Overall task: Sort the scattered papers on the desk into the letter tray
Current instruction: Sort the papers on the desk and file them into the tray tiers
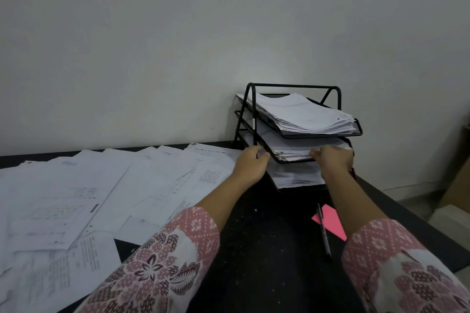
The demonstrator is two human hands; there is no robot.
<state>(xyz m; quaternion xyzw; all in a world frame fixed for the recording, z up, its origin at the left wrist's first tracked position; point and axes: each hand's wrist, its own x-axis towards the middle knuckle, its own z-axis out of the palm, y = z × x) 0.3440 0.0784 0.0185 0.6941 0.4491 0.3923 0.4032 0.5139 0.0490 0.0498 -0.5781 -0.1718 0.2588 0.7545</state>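
A black wire letter tray [295, 86] with three tiers stands at the back right of the dark desk [267, 249], against the wall. Each tier holds a stack of white papers; the top stack [305, 114] is thick. My left hand [250, 164] grips the front left corner of the middle tier's frame. My right hand [333, 159] rests its fingers on the front edge of the middle tier's paper stack [290, 146]. Many scattered white printed papers [89, 198] cover the left half of the desk, overlapping each other.
A pink paper [330, 220] lies on the desk in front of the tray, with a dark pen [324, 234] on its left edge. The desk's right edge runs diagonally past my right arm. Beyond it is floor with a cardboard box [457, 185].
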